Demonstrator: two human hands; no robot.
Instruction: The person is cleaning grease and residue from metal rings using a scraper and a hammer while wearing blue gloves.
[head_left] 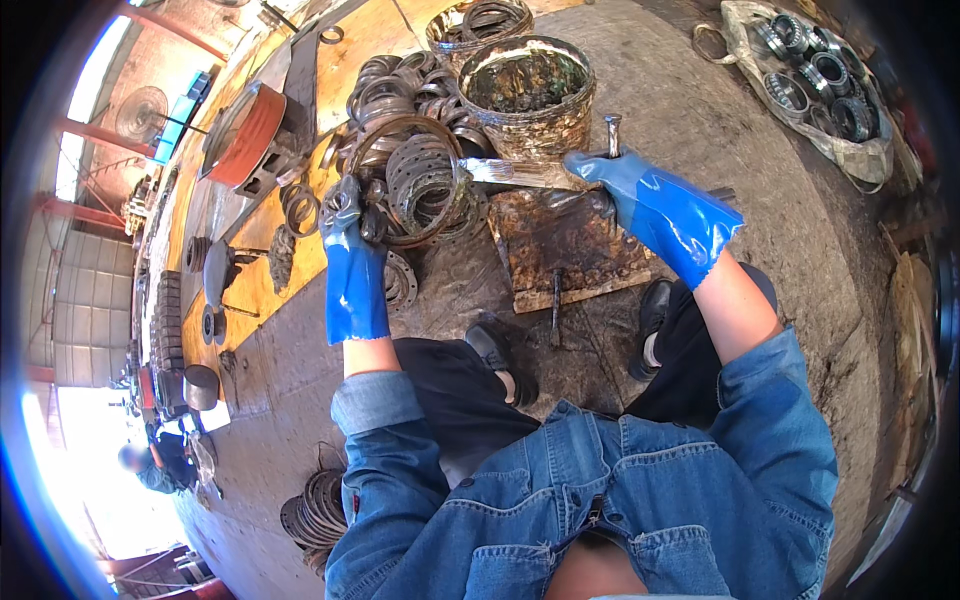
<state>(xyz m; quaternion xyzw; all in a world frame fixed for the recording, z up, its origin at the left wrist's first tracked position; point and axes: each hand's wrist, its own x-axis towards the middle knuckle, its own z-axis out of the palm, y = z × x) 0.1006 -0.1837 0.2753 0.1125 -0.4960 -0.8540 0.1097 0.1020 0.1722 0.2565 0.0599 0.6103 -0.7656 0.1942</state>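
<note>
My left hand, in a blue rubber glove, is closed round the left side of a large, greasy metal ring, held upright. My right hand, gloved the same way, grips a flat brush. The brush's pale end points left, close to the ring's right edge; whether they touch I cannot tell. Behind the brush stands a grime-coated bucket with dark residue inside. Below it lies a stained board. One bolt-like metal rod stands beside my right fingers, and another is at the board's near edge.
Piled metal rings lie beyond my left hand, beside a second bucket holding rings. At far right is an open white sack of bearings. More rings are stacked near my left elbow. Another person is at far left.
</note>
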